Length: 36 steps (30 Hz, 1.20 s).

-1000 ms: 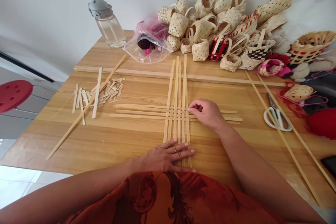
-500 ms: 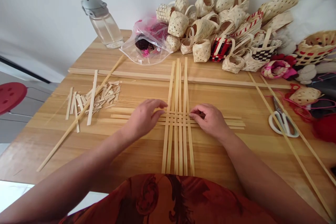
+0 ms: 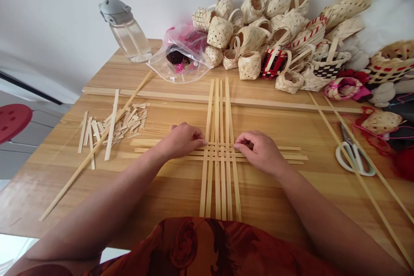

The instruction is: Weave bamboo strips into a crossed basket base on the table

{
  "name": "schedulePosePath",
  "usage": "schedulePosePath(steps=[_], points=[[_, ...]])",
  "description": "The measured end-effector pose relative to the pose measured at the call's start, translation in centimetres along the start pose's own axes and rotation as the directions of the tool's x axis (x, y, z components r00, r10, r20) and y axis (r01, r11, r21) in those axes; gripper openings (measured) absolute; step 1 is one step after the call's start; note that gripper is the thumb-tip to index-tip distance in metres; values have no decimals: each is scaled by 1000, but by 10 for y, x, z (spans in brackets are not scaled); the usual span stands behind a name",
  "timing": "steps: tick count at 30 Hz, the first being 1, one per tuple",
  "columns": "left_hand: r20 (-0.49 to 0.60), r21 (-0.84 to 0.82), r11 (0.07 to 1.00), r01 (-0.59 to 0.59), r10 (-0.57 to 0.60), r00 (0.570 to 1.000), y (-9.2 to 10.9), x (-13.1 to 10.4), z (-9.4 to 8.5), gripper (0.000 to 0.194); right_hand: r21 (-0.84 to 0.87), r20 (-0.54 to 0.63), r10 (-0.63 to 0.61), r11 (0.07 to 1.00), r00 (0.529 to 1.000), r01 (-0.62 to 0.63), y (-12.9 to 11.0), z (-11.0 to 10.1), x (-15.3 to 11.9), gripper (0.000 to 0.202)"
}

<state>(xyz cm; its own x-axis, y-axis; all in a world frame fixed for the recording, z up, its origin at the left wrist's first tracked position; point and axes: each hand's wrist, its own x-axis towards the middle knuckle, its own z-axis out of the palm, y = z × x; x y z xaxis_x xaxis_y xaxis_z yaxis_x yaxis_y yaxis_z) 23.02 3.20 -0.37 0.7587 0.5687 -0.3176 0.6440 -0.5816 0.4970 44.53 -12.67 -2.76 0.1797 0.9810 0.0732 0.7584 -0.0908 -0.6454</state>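
Note:
Flat pale bamboo-like strips [image 3: 223,181] cross in a woven grid on the table in front of me, several running lengthwise and several crosswise. My left hand [image 3: 183,140] is at the grid's left edge, thumb and forefinger pinched on the end part of the uppermost crosswise strip. On the opposite edge my right hand [image 3: 258,151] pinches the same crosswise strip [image 3: 221,143]. The strip ends pass under both hands and show again at either side. My fingers hide parts of the crossings there.
Scraps of cut strip [image 3: 129,123] and a long strip [image 3: 74,179] lie left. A water bottle [image 3: 129,36], a plastic bag [image 3: 184,71] and small woven baskets [image 3: 250,64] stand along the back. Scissors [image 3: 354,155] lie right beside two long strips [image 3: 365,181]. A wooden bar [image 3: 161,95] crosses the table.
My left hand has closed from a loose, parted thumb and forefinger to a pinch at the upper crosswise strip. The right hand stays at the grid's right edge. The view has shifted slightly.

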Motion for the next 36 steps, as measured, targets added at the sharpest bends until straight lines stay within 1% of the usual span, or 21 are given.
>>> schedulePosePath(steps=[2, 5, 8, 12, 15, 23, 29, 34, 36], points=[[-14, -7, 1000, 10, -10, 1000, -2, 1, 3, 30, 34, 1, 32, 999, 999, -32, 0, 1, 1, 16], [-21, -28, 1000, 14, -14, 1000, -3, 0, 6, 30, 105, 48, 107, 988, 993, -112, -1, 1, 3, 16], [-11, -35, 999, 20, -20, 1000, -4, 0, 6, 30, 122, 64, 156, 979, 986, -163, -2, 1, 4, 17], [-17, -36, 999, 24, -24, 1000, -5, 2, 7, 29, 87, 45, 156, 983, 987, -160, -4, 1, 4, 20], [-24, -30, 999, 32, -32, 999, -6, 3, 7, 29, 76, 57, 163, 983, 985, -167, -4, 2, 5, 18], [-4, 0, 999, 39, -39, 999, -4, 2, 4, 30, 133, 45, 224, 965, 974, -228, -3, 5, 7, 20], [1, 20, 999, 38, -38, 999, -2, 2, 4, 30, 110, 41, 279, 953, 959, -282, -5, 6, 9, 19], [-3, 15, 998, 53, -53, 999, -1, 2, 3, 30, 79, 7, 261, 962, 965, -260, -6, 4, 10, 19], [-4, 7, 998, 58, -58, 998, 0, 2, 3, 30, 78, 31, 252, 964, 967, -253, -6, 3, 10, 20]])
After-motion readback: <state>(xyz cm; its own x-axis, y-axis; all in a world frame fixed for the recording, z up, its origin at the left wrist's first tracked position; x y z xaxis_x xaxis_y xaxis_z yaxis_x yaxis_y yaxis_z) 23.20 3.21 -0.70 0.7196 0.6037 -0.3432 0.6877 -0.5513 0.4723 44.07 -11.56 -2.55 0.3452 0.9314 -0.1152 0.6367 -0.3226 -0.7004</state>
